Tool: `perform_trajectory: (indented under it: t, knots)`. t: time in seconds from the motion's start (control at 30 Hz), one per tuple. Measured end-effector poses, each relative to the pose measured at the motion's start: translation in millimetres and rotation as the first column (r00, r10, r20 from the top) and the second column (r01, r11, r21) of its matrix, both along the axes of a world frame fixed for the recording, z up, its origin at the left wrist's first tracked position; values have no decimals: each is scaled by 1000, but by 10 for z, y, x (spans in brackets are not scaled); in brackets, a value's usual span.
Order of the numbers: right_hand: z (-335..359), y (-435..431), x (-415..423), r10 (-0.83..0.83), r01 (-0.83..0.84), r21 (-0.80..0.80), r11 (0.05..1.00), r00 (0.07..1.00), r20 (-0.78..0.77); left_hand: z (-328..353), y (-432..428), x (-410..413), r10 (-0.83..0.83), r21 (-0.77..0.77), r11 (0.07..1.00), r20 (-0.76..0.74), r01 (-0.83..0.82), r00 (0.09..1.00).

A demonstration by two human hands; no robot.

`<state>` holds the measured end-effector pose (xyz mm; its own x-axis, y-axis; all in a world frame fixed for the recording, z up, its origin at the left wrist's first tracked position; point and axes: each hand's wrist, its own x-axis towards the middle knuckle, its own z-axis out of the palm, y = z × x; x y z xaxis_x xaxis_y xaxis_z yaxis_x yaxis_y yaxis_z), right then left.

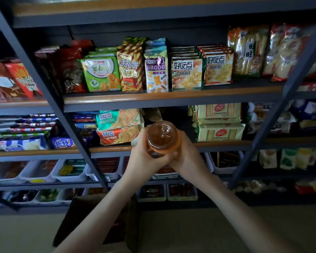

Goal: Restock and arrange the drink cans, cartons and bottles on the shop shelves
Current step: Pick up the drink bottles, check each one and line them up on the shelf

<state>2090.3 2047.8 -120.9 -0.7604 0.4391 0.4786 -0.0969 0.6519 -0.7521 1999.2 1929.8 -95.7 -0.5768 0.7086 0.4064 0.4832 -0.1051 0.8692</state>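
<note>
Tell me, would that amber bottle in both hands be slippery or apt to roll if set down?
The bottle looks smooth, glossy clear plastic, so probably somewhat slippery. Its round body would likely roll if laid sideways. It appears full of amber liquid, so probably heavy for its size; both the left hand and right hand grip it.

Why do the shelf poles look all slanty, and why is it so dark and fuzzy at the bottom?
Head view: the wide-angle lens makes the shelf poles lean; the bottom trays sit in shadow and look blurry; the bottle between both hands catches light and glows amber.
</note>
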Motion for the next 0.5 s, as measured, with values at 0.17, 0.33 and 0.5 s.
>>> perform_trajectory:
  t: [0.17, 0.33, 0.5]
  knots:
    - [-21, -79, -21, 73, -71, -55, 996, 997, 29, -29, -82, -51, 29, -13, 1000, 60, -28, 998]
    - [-129, -101, 0, 94, -97, 40, 994, 993, 72, -54, -107, -79, 44, -66, 997, 46, -41, 998]
    - [-96, -141, 32, 64, -103, -378, 920, 991, -116, -90, -30, -176, -62, -166, 984, 31, 67, 998]
